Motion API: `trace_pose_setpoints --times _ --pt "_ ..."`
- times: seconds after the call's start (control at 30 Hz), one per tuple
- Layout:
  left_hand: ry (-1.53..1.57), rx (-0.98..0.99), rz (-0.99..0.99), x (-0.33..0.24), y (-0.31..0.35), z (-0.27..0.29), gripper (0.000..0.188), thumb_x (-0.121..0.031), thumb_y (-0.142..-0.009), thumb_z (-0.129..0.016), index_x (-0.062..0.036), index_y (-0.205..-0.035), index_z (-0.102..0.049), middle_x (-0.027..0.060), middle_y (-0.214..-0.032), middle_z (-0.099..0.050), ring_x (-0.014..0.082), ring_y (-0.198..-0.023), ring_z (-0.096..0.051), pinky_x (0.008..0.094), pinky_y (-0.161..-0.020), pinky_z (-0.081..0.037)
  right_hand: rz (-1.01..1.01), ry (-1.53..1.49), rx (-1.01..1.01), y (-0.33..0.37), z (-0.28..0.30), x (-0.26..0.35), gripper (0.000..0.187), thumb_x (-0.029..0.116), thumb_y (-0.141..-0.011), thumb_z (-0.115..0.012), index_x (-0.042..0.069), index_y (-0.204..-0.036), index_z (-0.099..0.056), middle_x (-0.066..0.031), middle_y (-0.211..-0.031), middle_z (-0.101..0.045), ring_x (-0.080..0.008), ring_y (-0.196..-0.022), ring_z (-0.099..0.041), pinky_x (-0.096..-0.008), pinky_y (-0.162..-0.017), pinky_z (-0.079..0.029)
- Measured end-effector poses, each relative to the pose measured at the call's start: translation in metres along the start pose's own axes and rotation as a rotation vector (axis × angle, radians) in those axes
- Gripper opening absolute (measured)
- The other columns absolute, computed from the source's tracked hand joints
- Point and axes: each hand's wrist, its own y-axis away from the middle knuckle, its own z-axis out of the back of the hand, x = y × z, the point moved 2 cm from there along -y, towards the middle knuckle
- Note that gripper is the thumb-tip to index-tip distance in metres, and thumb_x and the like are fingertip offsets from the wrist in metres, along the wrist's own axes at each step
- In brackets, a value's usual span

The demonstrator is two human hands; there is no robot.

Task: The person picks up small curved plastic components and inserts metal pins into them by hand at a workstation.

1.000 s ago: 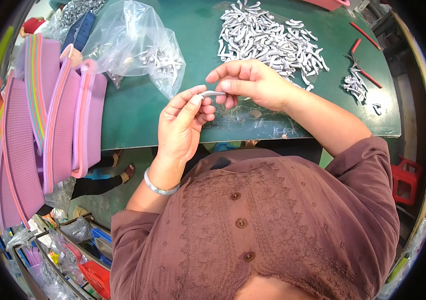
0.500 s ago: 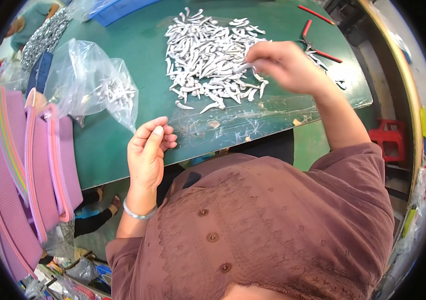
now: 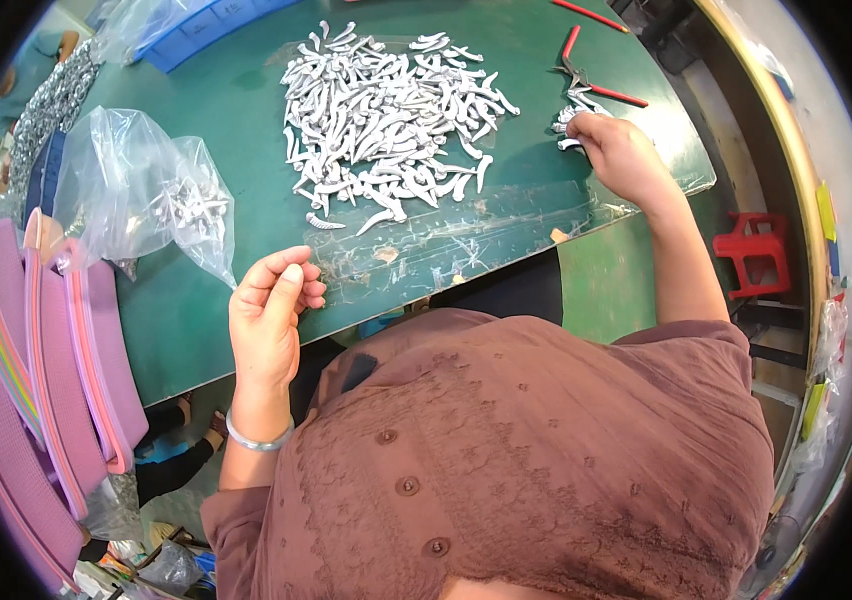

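A heap of small curved, ridged silver-white pieces covers the middle of the green table. My right hand is at a smaller cluster of such pieces on the right, its fingers pinched together at one of them; the fingertips are partly hidden. Nearer me, my left hand is raised by the table's front edge, thumb pressed to the forefinger and the other fingers curled. Whatever it pinches, if anything, does not show.
Red-handled pliers lie beyond the small cluster, and a red rod-like tool farther back. A clear bag holding metal pieces sits left, near purple straps. A blue bin stands at the back; a red stool is off to the right.
My right hand has moved from the right edge of the big heap over to the small cluster. My left hand keeps its pinched pose. The whole view has shifted slightly.
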Motion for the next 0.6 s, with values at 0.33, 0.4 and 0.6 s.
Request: trace_pose_setpoints --times 0.33,0.4,0.6 --pt "-0.021 0.010 -0.009 0.002 -0.002 0.000 0.019 -0.009 -0.086 -0.050 0.0009 -0.100 -0.056 0.0047 -0.081 -0.058 0.0106 -0.068 -0.053 0.0221 -0.060 -0.043 -0.026 0.003 0.038 0.023 0.003 0.007 0.011 0.008 -0.077 -0.054 0.003 -0.086 -0.055 -0.0144 -0.078 -0.059 -0.0328 -0.075 -0.055 -0.0385 -0.065 -0.044" --pt "-0.034 0.005 -0.005 0.003 -0.003 0.000 0.018 -0.009 -0.086 -0.050 0.0008 -0.100 -0.056 0.0046 -0.081 -0.058 0.0106 -0.068 -0.053 0.0219 -0.060 -0.043 0.000 0.007 0.039 0.022 0.005 0.007 0.011 0.008 -0.077 -0.054 0.003 -0.086 -0.055 -0.0145 -0.078 -0.059 -0.0328 -0.074 -0.056 -0.0384 -0.065 -0.044" --pt "-0.058 -0.009 -0.014 0.004 -0.003 0.000 0.018 -0.009 -0.086 -0.050 0.0003 -0.101 -0.055 0.0045 -0.081 -0.058 0.0101 -0.067 -0.053 0.0215 -0.060 -0.043 0.001 -0.026 -0.192 -0.011 0.019 -0.017 0.011 0.008 -0.079 -0.051 0.002 -0.088 -0.053 -0.0140 -0.076 -0.058 -0.0316 -0.073 -0.055 -0.0362 -0.063 -0.043"
